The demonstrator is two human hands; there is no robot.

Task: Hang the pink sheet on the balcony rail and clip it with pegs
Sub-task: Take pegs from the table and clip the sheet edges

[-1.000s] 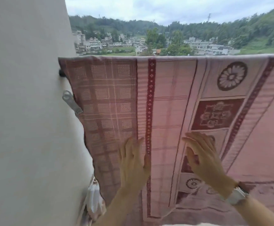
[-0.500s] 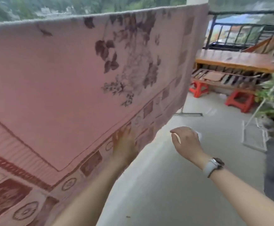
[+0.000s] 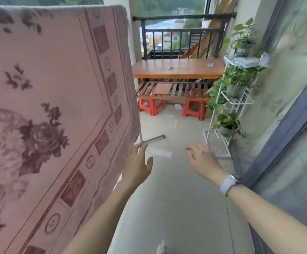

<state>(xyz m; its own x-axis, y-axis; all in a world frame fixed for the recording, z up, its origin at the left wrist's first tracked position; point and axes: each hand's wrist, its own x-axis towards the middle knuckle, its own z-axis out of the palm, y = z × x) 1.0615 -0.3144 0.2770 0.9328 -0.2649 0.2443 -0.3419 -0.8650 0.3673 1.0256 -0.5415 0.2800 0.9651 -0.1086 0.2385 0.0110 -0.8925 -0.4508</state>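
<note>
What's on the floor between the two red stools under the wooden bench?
Head view: a small white scrap on bare floor between the left stool and right stool.

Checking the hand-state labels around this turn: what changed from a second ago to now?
Both hands came off the pink sheet: a second ago they pressed flat on it; now the left hand hovers open at its right edge and the right hand hangs clear over the floor, no grip on anything. The view swung right along the balcony. The sheet stays draped; no pegs visible.
</note>
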